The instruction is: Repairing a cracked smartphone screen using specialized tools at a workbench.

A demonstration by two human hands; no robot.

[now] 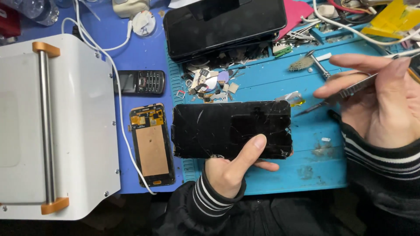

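Observation:
My left hand (234, 168) grips the near edge of a black phone screen (218, 126) with a cracked, scratched face, thumb pressed on top. The screen lies flat over a blue work mat (306, 131). My right hand (380, 98) is at the right and holds metal tweezers (332, 99) whose tip points left, just short of the screen's upper right corner. A small clear and yellow scrap (294, 98) lies by that corner.
A white machine with a metal bar and orange end caps (52, 122) fills the left. Beside it lie a bare display panel (152, 144) and a small keypad phone (141, 82). A large dark phone (223, 24), loose small parts (210, 83), a brush (302, 64) and cables sit behind.

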